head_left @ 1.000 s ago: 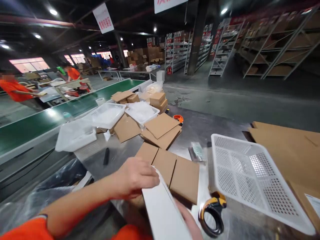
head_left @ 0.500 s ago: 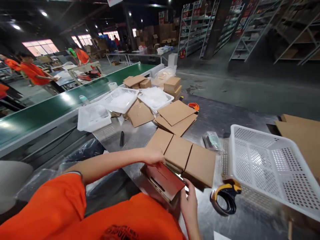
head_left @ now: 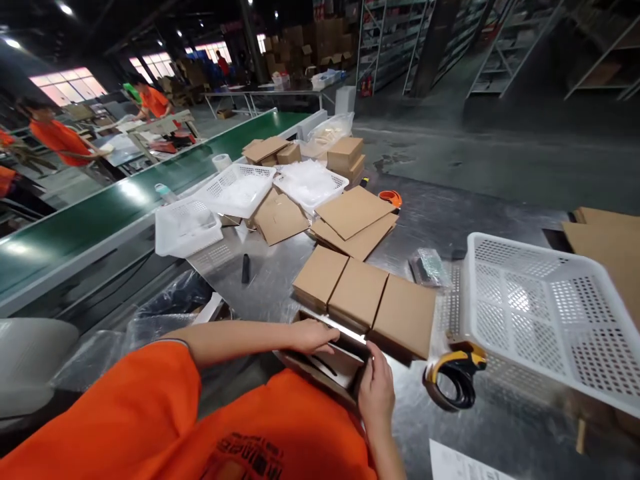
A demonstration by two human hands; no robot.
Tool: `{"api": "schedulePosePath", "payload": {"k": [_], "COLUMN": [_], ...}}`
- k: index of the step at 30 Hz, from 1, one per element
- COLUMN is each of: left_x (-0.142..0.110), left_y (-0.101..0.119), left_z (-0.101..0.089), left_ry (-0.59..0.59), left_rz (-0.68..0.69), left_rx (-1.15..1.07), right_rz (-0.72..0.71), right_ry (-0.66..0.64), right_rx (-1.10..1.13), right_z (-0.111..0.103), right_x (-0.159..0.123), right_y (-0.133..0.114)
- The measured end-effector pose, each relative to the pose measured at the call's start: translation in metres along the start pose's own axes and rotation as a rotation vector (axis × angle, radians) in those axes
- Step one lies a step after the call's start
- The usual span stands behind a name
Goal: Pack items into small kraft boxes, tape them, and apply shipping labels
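open carton (head_left: 321, 381): between shirt (head_left: 290, 427) and three closed boxes (head_left: 357, 288) | left hand (head_left: 311, 335): at far rim, grip unclear | right hand (head_left: 377, 389): fingers hold right end | tip: brace walls evenly, spare edges

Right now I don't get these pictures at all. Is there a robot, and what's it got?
No robot here, just a person using two bare hands. Every picture comes from one camera worn on that person's head, looking forward and down, so you see what's in front of them. The left hand and right hand are at an open cardboard box. Something pale is inside, but I can't tell what. On the metal table, just beyond, sit three closed boxes in a row. Flat cardboard lies behind them, and a white basket is off to the right.
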State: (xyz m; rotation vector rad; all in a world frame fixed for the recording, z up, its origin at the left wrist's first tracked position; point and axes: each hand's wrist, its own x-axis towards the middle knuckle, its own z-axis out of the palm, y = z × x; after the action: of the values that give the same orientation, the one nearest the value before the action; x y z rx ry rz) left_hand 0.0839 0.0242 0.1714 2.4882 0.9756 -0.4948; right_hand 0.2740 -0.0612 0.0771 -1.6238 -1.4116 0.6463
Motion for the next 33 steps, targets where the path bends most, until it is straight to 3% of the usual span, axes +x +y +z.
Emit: {"api": "schedulePosePath", "payload": {"k": [3, 10, 14, 18, 20, 26, 33], "left_x": [-0.008, -0.007, 0.005, 0.01, 0.008, 0.007, 0.029], "left_y": [-0.007, -0.009, -0.001, 0.0, -0.004, -0.01, 0.011], "left_z": [0.0, -0.03, -0.008, 0.029, 0.039, 0.036, 0.041], "left_ry": [0.093, 0.002, -0.043, 0.108, 0.183, 0.185, 0.14], "left_rz": [0.088, 0.026, 0.023, 0.096, 0.151, 0.244, 0.032], "left_rx": [-0.014, 0.013, 0.075, 0.145, 0.159, 0.257, 0.334], "right_rz": [-0.002, -0.049, -0.063, -0.075, -0.1, -0.141, -0.178], "right_ry": [-0.001, -0.002, 0.004, 0.035, 0.058, 0.053, -0.039], "right_rx": [-0.02, -0.083, -0.093, -0.099, -0.112, -0.14, -0.126], "right_z": [0.0, -0.003, -0.002, 0.0, 0.001, 0.0, -0.01], "right_x": [-0.001, 0.0, 0.0, -0.002, -0.003, -0.004, 0.002], "right_y": [-0.002, -0.005, -0.005, -0.006, -0.005, -0.003, -0.004]}}
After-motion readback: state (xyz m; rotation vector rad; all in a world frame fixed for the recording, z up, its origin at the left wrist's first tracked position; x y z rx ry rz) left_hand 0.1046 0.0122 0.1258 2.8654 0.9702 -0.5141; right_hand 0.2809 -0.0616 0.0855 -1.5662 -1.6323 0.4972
